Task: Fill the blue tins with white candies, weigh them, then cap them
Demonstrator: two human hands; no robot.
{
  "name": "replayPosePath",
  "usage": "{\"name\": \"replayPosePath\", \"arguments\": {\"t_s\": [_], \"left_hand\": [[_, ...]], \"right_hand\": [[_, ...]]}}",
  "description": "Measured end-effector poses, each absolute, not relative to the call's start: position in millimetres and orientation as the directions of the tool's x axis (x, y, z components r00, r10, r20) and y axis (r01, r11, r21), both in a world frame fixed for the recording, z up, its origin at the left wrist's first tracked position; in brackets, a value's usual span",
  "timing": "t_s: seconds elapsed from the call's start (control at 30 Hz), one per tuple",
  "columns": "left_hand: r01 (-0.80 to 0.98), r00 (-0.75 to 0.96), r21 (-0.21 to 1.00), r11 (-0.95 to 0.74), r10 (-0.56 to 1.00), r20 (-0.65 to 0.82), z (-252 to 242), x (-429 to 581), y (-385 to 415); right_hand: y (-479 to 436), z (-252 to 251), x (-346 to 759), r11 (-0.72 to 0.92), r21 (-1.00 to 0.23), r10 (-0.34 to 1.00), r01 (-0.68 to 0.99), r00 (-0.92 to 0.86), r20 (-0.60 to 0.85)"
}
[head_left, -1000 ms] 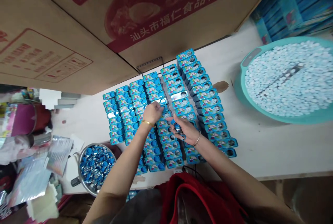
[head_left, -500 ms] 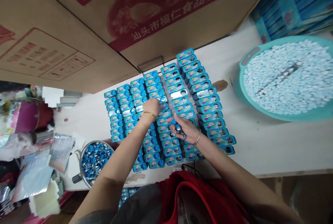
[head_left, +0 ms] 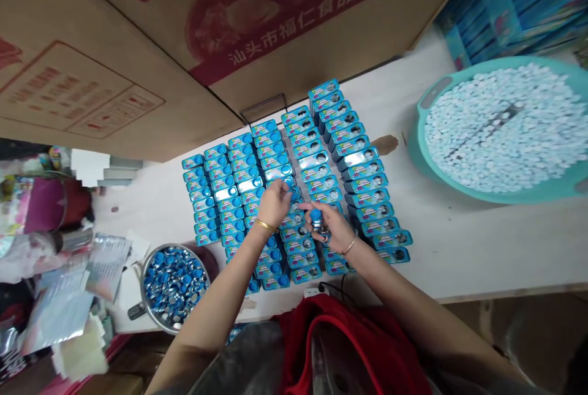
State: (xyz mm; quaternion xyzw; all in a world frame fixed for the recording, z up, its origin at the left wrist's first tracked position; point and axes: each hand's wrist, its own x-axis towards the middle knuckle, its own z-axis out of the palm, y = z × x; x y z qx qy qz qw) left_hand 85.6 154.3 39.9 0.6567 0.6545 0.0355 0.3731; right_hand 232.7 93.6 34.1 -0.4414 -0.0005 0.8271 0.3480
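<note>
Rows of small blue printed tins [head_left: 316, 173] stand upright on the table. Tins in the left columns have round blue caps [head_left: 252, 171] in their tops; those on the right show round openings. My right hand [head_left: 334, 228] is curled around a short stack of blue caps [head_left: 316, 218], its index finger pointing left over the tins. Close beside it, my left hand [head_left: 274, 204] is closed in a pinch above the tins in the middle; its fingertips hide what they hold. A metal pot [head_left: 146, 288] full of loose blue-and-silver caps stands left of my left forearm.
A turquoise basin [head_left: 425, 159] heaped with small white pieces stands on the right. Large cardboard boxes [head_left: 257, 86] line the back, with blue packs [head_left: 519, 9] at the back right. Printed sheets [head_left: 68, 309] and bags lie at the far left. A wire loop [head_left: 264, 110] sits behind the tins.
My left hand has moved slightly toward my right hand and down the column of tins. The right hand has turned a little, showing the stacked caps more clearly. The view has shifted slightly.
</note>
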Motion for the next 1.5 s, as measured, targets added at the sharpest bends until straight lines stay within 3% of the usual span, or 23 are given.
{"name": "replayPosePath", "arguments": {"t_s": [0.23, 0.37, 0.53, 0.67, 0.73, 0.83, 1.0, 1.23, 1.4, 1.5], "left_hand": [[0.978, -0.024, 0.151, 0.146, 0.791, -0.611, 28, 96, 185], [0.991, -0.062, 0.050, 0.123, 0.760, -0.647, 24, 93, 193], [0.989, 0.024, 0.135, 0.068, 0.809, -0.587, 42, 94, 175], [0.796, 0.345, 0.605, 0.020, 0.807, -0.480, 59, 99, 133], [0.691, 0.382, 0.719, 0.074, 0.807, -0.450, 62, 101, 113], [0.744, 0.240, 0.646, 0.171, 0.834, -0.497, 57, 98, 99], [0.882, 0.019, 0.403, 0.245, 0.835, -0.550, 41, 91, 123], [0.976, -0.065, 0.102, 0.192, 0.707, -0.704, 24, 98, 166], [0.984, -0.036, 0.104, 0.141, 0.743, -0.668, 31, 99, 161], [0.958, 0.120, 0.278, 0.070, 0.782, -0.612, 50, 99, 136]], "right_hand": [[84, 32, 248, -0.731, -0.365, 0.635, -0.576, -0.377, -0.675], [82, 34, 247, -0.764, -0.361, 0.618, -0.535, -0.444, -0.649], [79, 40, 241, -0.758, -0.398, 0.626, -0.516, -0.406, -0.666], [74, 46, 234, -0.748, -0.447, 0.638, -0.490, -0.348, -0.686], [70, 49, 230, -0.763, -0.426, 0.613, -0.485, -0.338, -0.714], [65, 49, 226, -0.761, -0.375, 0.591, -0.530, -0.327, -0.738], [53, 43, 231, -0.723, -0.315, 0.605, -0.614, -0.344, -0.718], [44, 41, 242, -0.729, -0.284, 0.599, -0.623, -0.379, -0.705], [49, 45, 243, -0.743, -0.305, 0.601, -0.595, -0.394, -0.696], [49, 47, 243, -0.752, -0.334, 0.600, -0.569, -0.380, -0.703]]}}
